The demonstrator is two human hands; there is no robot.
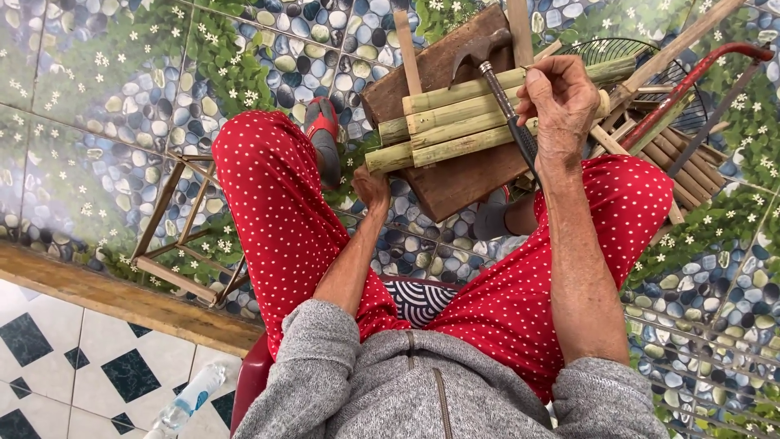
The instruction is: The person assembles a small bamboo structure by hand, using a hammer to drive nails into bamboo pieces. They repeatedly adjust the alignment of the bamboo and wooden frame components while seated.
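Right hand (closed grip) holding hammer, over bamboo

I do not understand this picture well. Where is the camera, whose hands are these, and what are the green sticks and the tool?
There is one picture, taken by a camera worn on a person's head, looking down. You see that person's own body: a grey top, red trousers with white dots, and two bare hands. No machine is here.

The right hand is closed around the dark handle of a claw hammer with a metal head. The left hand rests at the near end of four green bamboo pieces lying side by side. The bamboo lies on a brown wooden board, which stands on a floor of tiles printed with pebbles and leaves.

Nearby: a small wooden frame at the left, a red-framed saw and more sticks at the right, and a clear plastic bottle below.
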